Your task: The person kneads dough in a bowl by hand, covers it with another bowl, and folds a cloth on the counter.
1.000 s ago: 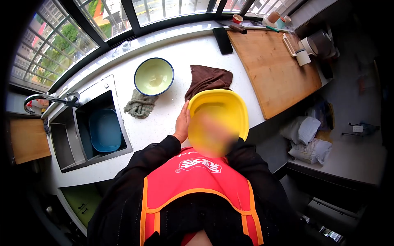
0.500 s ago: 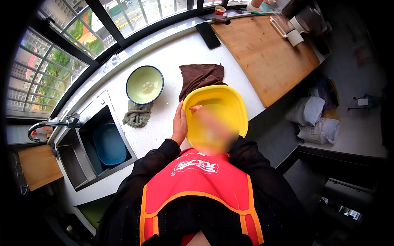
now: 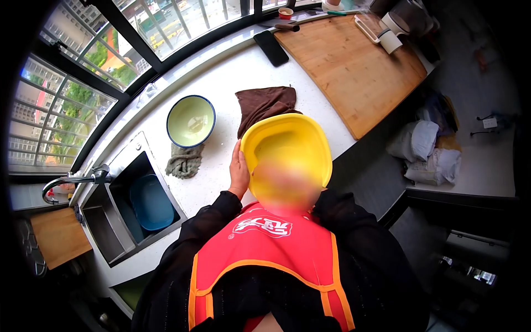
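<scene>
A yellow plastic basin (image 3: 321, 135) is tilted toward me at the counter's front edge, just above my red apron. Against its left outer side lies my left hand (image 3: 239, 174), holding the wall with its fingers pointing up along it. My right hand (image 3: 287, 180) is over the inside of the basin, so smeared that its fingers cannot be made out. I cannot tell whether it holds anything. Behind the basin, a crumpled brown cloth (image 3: 265, 105) lies partly covered by the rim.
A green bowl with a blue rim (image 3: 191, 122) stands near a grey-green rag (image 3: 185, 161). Left is a sink with a blue tub (image 3: 152, 202) and a faucet (image 3: 72, 180). A phone (image 3: 271, 48), a knife handle (image 3: 286, 26) and a wooden board (image 3: 348, 72) are at the back right.
My right hand has moved lower inside the basin and is more blurred. My left hand stays on the basin's side. The whole view has shifted slightly.
</scene>
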### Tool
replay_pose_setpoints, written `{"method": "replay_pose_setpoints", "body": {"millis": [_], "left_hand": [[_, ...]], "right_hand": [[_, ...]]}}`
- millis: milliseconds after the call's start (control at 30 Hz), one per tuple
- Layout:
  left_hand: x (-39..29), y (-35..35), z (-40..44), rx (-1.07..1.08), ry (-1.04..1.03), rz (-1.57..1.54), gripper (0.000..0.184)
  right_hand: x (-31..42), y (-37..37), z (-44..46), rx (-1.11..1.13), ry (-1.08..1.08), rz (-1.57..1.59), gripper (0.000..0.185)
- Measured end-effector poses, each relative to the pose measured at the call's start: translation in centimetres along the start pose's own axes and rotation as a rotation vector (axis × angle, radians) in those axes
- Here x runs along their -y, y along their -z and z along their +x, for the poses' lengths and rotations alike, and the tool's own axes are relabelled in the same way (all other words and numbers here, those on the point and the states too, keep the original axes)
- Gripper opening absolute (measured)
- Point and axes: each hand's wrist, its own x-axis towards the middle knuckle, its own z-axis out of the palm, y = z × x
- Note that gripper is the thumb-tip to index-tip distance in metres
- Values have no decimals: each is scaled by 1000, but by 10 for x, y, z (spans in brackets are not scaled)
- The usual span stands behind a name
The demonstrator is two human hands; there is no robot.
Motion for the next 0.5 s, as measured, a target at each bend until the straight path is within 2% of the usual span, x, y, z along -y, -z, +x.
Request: {"method": "replay_pose_setpoints", "body": {"millis": [67, 133, 167, 233, 367, 433, 467, 500], "left_hand": [[0, 0, -1, 6, -1, -7, 40], [2, 1, 1, 5, -15, 43, 40], [4, 1, 2, 3, -18, 45, 40], [2, 2, 1, 53, 69, -45, 40], [-1, 3, 1, 52, 90, -5, 40], [0, 3, 1, 45, 65, 82, 40], [0, 1, 1, 53, 66, 79, 40], [3, -1, 1, 28, 46, 55, 39]], "right_hand": [[-16, -4, 9, 53, 32, -62, 39], [-16, -10, 23, -270, 248, 40, 39], [-19, -12, 23, -270, 252, 40, 39], [31, -6, 1, -630, 203, 72, 40], [11, -6, 25, -599, 54, 190, 39], [-25, -13, 38, -231, 142, 22, 39], [-32, -9, 34, -237, 137, 22, 39], [-17, 2, 22, -54, 52, -99, 39]]}}
